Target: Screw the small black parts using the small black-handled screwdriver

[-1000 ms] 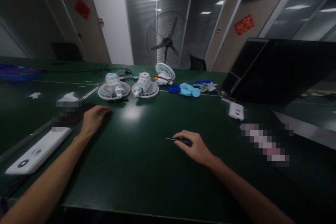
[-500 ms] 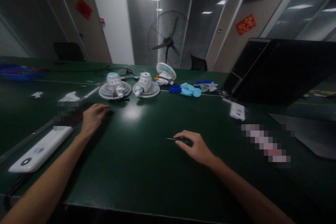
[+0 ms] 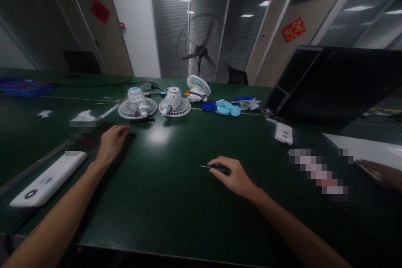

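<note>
My right hand (image 3: 234, 173) lies on the green table, its fingers closed around a screwdriver (image 3: 221, 169) with a dark handle. The thin metal shaft points left, away from the fingertips. Further left, my left hand (image 3: 113, 142) rests on the table with its fingers bent and close together. A small dark object (image 3: 132, 135) shows just past those fingertips; whether they grip it is hidden. Beyond my left hand sit two white fan heads, one on the left (image 3: 137, 104) and one beside it (image 3: 174, 102), both lying grille down.
A third fan head (image 3: 198, 88) stands tilted behind. Light blue fan blades (image 3: 224, 108) and blue gloves (image 3: 210, 106) lie near it. White power banks lie at left (image 3: 50, 180) and right (image 3: 284, 133). Another person's hand (image 3: 381, 171) is at the white panel (image 3: 370, 146), below a black monitor (image 3: 339, 88).
My left hand has shifted slightly right, its fingers more bent. The right hand and screwdriver stay still. Another person's hand has appeared at the right edge, where the grey panel now looks white.
</note>
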`<state>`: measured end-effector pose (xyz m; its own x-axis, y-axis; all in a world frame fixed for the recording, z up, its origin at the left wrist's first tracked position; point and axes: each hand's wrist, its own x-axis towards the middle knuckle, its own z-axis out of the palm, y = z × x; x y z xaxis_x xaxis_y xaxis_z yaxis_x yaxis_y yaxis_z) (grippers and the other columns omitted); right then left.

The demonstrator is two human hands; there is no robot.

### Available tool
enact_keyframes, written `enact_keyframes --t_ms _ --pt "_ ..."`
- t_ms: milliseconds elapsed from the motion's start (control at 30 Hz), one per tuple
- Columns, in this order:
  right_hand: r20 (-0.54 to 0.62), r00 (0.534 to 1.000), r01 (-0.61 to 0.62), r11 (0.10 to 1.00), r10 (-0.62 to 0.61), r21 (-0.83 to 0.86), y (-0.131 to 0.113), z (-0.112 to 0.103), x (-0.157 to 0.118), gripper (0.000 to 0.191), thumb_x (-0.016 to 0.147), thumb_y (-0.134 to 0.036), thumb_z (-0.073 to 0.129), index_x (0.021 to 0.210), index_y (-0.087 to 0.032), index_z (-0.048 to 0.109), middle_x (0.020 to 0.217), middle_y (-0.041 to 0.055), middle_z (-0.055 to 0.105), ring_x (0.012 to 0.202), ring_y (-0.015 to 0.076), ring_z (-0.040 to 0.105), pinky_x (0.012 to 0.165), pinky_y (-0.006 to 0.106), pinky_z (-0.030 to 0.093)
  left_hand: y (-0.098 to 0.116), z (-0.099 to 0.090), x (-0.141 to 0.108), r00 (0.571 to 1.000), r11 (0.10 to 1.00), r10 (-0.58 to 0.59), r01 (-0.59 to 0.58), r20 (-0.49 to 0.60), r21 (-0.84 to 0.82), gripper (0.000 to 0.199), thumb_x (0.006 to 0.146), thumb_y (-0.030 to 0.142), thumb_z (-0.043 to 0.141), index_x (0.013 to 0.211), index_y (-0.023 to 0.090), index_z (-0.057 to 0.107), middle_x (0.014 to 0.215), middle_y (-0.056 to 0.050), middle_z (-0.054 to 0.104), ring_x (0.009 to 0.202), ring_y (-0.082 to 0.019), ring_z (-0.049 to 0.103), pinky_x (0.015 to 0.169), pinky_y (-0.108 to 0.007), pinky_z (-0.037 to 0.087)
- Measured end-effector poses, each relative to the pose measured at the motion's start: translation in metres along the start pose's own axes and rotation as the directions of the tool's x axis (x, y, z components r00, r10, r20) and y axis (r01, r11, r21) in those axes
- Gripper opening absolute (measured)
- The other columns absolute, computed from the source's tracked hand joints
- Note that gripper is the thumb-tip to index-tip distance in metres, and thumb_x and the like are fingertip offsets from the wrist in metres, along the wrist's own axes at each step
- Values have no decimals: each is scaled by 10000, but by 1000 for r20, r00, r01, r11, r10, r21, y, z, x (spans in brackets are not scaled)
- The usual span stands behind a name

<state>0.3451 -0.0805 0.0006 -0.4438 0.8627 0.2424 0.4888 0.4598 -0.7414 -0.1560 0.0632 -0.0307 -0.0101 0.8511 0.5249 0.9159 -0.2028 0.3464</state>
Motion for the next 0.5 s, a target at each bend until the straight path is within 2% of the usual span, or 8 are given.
enact_keyframes --t_ms 200,367,500 --pt "21 1000 -21 1000 20 15 2 0 0 197 1043 -312 615 1203 -240 704 1099 38 705 979 207 668 864 360 540 2 -3 -4 993 983 -108 113 40 -143 401 900 457 590 1169 193 728 1112 -98 774 962 -261 743 931 -356 576" --pt "23 1000 -16 1000 16 0 5 1 0 204 1046 -320 612 1207 -235 703 1091 41 706 965 205 666 846 355 544 12 -11 -5 992 979 -119 125 43 -160 414 893 483 602 1164 200 735 1085 -94 775 948 -260 741 902 -354 585" --pt "15 1000 -10 1000 10 -14 4 1 -1 201 1045 -318 614 1204 -235 705 1092 43 709 976 211 669 861 365 546 21 -14 -6 995 990 -90 93 33 -103 440 898 540 588 1118 202 765 1121 -114 748 967 -288 721 883 -377 572"
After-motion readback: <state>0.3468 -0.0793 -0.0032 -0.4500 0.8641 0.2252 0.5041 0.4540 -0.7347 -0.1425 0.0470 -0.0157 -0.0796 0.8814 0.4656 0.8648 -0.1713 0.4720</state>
